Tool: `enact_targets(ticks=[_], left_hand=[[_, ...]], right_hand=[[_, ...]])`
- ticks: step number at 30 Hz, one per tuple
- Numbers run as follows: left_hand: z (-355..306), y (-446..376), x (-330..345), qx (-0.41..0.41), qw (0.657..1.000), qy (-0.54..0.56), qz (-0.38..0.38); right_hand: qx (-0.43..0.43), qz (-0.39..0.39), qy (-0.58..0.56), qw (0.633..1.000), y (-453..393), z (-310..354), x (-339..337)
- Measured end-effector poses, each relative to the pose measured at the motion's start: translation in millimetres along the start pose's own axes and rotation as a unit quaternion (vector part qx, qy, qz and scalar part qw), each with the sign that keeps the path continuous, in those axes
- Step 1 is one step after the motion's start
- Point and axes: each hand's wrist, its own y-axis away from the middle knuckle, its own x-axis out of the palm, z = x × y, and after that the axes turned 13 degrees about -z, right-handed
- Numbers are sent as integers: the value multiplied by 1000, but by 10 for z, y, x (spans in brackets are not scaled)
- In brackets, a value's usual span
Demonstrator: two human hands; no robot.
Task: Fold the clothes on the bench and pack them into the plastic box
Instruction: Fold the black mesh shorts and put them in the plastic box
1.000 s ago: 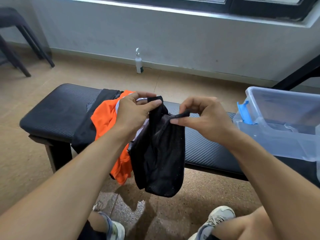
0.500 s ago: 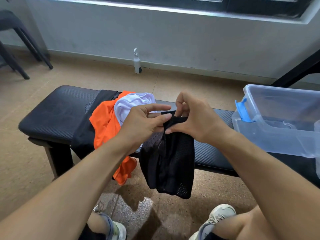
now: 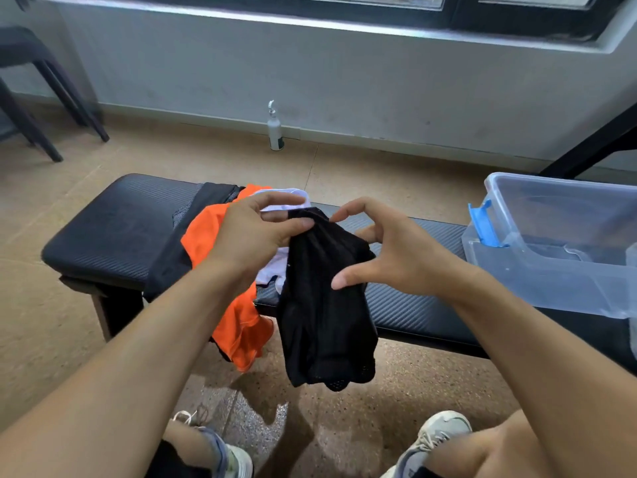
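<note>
1. So, early days from where I'm standing. The plastic box point(image 3: 565, 243) sits on the right end of the table point(image 3: 113, 232) and looks like it has no clothes in it yet. There's some clear insert or lid bit at the bottom, can't tell what.

2. Left hand point(image 3: 255, 236) has a pinch grip on the top edge of the black mesh garment point(image 3: 324, 319), thumb and fingers closed on the fabric near its upper corner.

3. Right hand point(image 3: 389, 257) is spread wide, fingers and thumb making a big C shape around the upper right side of the garment. Fingertips are near or brushing the cloth but I can't see them actually gripping it.

4. That garment hangs in the air in front of the table's near edge, bunched up, not neatly folded as far as I can see.

5. On the table behind the left hand there's a heap: an orange garment point(image 3: 220, 257) draping over the front edge, a white one point(image 3: 286, 198) on top, and a dark one point(image 3: 203, 208) under them. None look folded.

6. My guess: 0 items packed, 1 in hand mid-fold, at least 3 waiting.
</note>
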Motion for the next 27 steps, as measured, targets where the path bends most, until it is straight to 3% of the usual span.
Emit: enact_targets(ticks=[7, 10, 15, 20, 22, 24, 27], left_hand=[[84, -357, -312, -1, 990, 45, -134], [112, -412, -376, -13, 989, 56, -134], [93, -408, -409, -19, 992, 65, -102], [100, -402, -387, -2, 994, 47, -94], [120, -441, -413, 17, 993, 33, -115], [139, -487, -480, 34, 990, 10, -138], [158, -530, -570, 30, 991, 2, -128]], right_hand=[[-28, 47, 38, 998, 171, 161, -87], [-18, 58, 48, 997, 179, 138, -228], [-60, 35, -95, 993, 214, 174, -356], [-71, 125, -203, 969, 371, 397, -313], [-86, 81, -101, 988, 414, 448, -330], [-78, -10, 94, 992, 409, 400, -376], [1, -104, 309, 945, 335, 284, -446]])
